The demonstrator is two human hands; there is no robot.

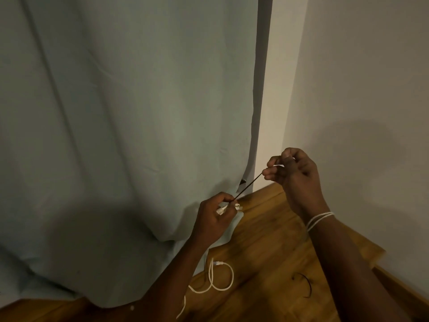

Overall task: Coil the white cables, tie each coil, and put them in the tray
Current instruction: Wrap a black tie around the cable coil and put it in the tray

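A thin dark tie (248, 185) is stretched taut between two raised hands. Its lower end is pinched by the left hand (214, 216), in which the connector ends of a white cable (228, 208) are also held. Its upper end is pinched by the right hand (293, 175), around whose wrist white cable loops (319, 219) are wound. A loose cable (220, 278) and a second dark tie (305, 283) are seen on the wooden floor (267, 252), beside a pale blue-green curtain (127, 124) and a white wall (359, 89).
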